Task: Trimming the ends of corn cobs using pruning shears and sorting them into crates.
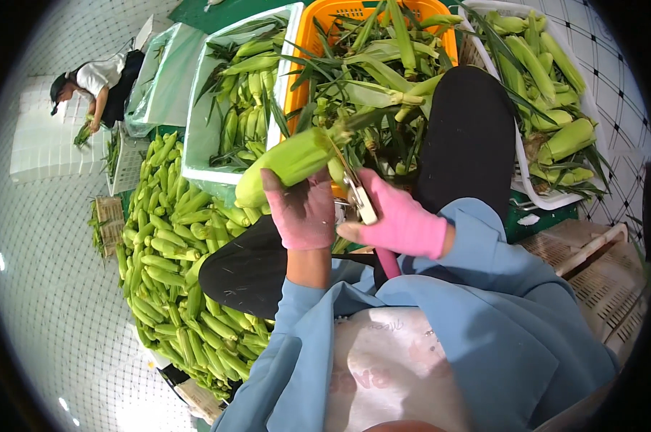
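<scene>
My left hand [303, 213], in a pink glove with darkened fingers, supports an ear of corn in its green husk [285, 164]. The ear is tilted, its stalk end up and to the right. My right hand [401, 216], also gloved in pink, holds a cutting tool with a pale handle [364, 201] and a thin metal blade. That blade lies against or just beside the ear's stalk end; contact cannot be told for sure. Behind both hands an orange plastic crate [301, 51] holds loose husks, leaves and stalk pieces.
Trimmed corn ears [166, 264] form a big heap at my left. A white foam box [193, 146], lined with plastic, holds more ears. On the right are a white crate of corn [598, 124] and a pale slatted crate [606, 275]. Another person [98, 81] handles greens at far left.
</scene>
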Demonstrator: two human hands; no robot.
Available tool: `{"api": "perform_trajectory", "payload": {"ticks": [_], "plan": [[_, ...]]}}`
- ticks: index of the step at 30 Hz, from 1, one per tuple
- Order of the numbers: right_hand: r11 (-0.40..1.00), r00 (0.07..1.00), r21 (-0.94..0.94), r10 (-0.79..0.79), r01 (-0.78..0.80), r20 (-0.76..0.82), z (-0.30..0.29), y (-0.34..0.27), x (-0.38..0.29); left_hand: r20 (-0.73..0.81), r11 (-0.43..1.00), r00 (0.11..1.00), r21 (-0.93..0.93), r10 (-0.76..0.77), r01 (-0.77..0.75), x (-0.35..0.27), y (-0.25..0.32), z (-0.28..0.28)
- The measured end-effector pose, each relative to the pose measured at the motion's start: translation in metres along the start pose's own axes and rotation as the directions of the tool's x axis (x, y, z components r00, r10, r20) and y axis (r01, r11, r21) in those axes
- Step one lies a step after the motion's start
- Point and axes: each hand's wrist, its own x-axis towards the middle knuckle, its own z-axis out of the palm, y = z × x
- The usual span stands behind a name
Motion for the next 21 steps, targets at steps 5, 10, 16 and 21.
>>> {"api": "perform_trajectory", "payload": {"ticks": [5, 10, 16, 21], "plan": [[0.977, 0.998, 0.205, -0.049, 0.054, -0.031, -0.014, 0.011, 0.012, -0.044, 0.994, 0.994, -0.038, -0.103, 0.101, -0.004, -0.001, 0.000], [0.869, 0.984, 0.471, -0.093, 0.155, -0.152, -0.032, -0.006, 0.001, -0.029, 0.891, 0.927, -0.290, -0.373, 0.349, -0.004, 0.011, -0.008], [0.925, 0.926, -0.103, -0.373, 0.367, -0.050, -0.051, -0.022, 0.019, -0.206, 0.912, 0.901, 0.072, -0.382, 0.403, -0.011, -0.005, 0.003], [0.784, 0.866, -0.370, -0.427, 0.498, 0.261, -0.056, -0.028, 0.028, -0.288, 0.770, 0.817, 0.283, -0.501, 0.572, -0.014, 0.004, 0.002]]}}
